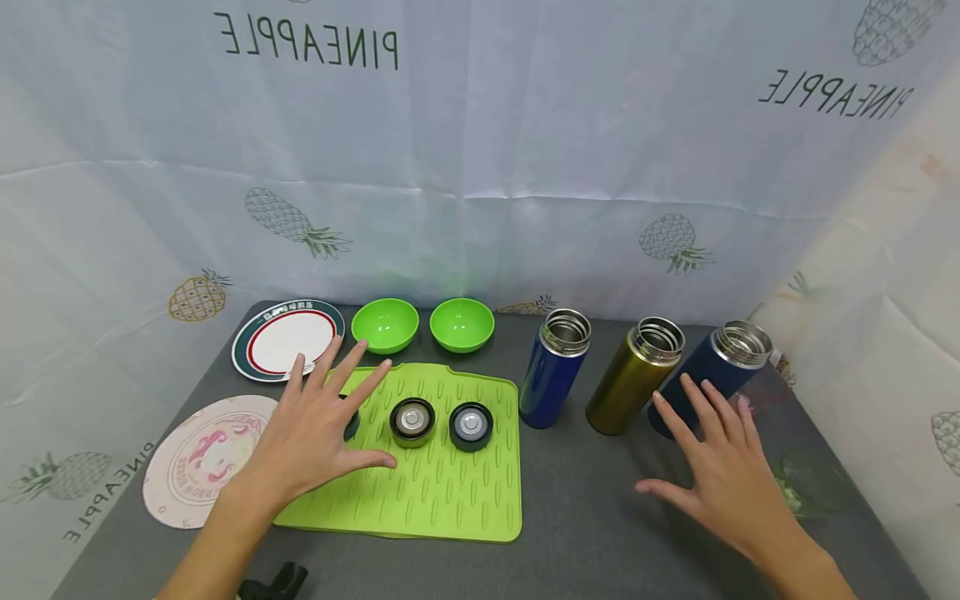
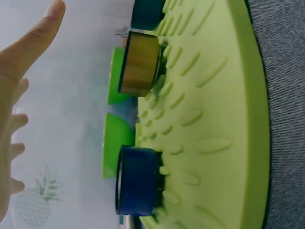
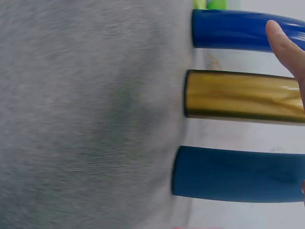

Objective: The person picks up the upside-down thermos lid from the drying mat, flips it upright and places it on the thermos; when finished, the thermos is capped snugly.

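My left hand hovers with fingers spread over the left part of a green ridged mat, holding nothing. Three bottle lids lie on the mat: a gold lid, a dark lid and a blue lid, which the left hand mostly hides in the head view. To the right stand three uncapped bottles: a blue bottle, a gold bottle and a dark navy bottle. My empty right hand, fingers spread, is nearest the navy bottle and overlaps it in the head view.
Two green bowls stand behind the mat. A white plate with a dark rim and a pink patterned round plate lie at the left. A black object shows at the front edge. A pineapple-print curtain hangs behind the grey table.
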A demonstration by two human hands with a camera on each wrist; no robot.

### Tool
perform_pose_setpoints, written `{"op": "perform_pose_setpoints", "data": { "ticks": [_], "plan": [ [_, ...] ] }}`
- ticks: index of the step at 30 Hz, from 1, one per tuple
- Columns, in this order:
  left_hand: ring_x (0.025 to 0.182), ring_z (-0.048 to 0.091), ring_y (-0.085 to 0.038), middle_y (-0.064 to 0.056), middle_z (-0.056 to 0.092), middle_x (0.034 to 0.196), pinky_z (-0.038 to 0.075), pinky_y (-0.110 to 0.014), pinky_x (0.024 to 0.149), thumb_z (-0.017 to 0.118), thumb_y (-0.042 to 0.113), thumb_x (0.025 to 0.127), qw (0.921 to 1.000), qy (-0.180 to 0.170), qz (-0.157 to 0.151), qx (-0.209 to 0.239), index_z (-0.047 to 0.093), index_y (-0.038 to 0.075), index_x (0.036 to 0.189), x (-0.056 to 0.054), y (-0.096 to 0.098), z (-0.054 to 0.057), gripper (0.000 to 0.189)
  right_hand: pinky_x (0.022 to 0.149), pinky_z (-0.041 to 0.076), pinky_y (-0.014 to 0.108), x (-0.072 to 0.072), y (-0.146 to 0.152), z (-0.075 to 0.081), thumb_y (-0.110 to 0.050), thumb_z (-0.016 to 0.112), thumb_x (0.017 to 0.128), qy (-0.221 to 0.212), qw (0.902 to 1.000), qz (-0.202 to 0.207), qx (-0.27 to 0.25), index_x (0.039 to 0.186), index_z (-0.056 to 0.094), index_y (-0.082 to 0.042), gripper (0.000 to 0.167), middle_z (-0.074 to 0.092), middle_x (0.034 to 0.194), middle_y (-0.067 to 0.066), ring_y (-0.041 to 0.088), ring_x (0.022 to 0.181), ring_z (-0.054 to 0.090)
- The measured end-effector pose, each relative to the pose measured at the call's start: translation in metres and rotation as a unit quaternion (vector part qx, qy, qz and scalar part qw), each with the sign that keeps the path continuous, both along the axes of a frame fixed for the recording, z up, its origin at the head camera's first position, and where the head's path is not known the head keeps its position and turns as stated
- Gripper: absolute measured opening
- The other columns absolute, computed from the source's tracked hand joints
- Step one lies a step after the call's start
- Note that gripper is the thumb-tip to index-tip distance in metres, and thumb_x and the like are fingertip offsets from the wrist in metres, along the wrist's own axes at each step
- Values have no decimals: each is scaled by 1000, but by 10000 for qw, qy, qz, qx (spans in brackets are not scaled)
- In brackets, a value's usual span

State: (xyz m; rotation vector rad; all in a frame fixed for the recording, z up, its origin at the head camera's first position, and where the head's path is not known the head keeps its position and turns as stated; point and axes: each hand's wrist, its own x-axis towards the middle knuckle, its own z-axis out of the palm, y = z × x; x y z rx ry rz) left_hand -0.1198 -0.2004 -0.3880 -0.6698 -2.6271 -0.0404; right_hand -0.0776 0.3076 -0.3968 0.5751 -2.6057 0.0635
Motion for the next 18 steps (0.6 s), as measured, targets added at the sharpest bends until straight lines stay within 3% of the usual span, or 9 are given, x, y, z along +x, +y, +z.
{"op": "perform_pose_setpoints", "data": {
  "ticks": [6,10,14,18],
  "plan": [
    [153,29,-43,-14,35,164,33,-74,111,60,95,62,9999,6,-45,123,42,29,157,0,-5,5,117,127,16,61,-4,-3,14,-90,35,85,445,9979,371,-274,156,44,-17,102,40,156,24,46,132,41],
    [143,41,-44,-16,40,160,42,-66,105,65,92,61,9998,41,-87,195,43,26,156,-2,-10,4,119,105,36,63,-5,-7,16,-88,35,87,381,9976,471,-346,154,46,-18,98,49,145,22,42,124,47],
    [133,49,-43,-17,42,157,46,-61,95,72,87,60,9993,-147,-2,334,41,25,157,-5,-16,2,119,89,43,53,-4,-11,14,-84,52,84,188,9977,510,-415,150,52,-20,93,59,132,14,33,111,55],
    [132,48,-45,-18,41,157,44,-65,99,79,79,62,9972,-534,122,504,39,24,158,-6,-23,0,118,79,48,42,-4,-15,12,-71,76,74,88,9972,614,-418,147,56,-23,89,64,122,4,20,101,59]
  ]
}}
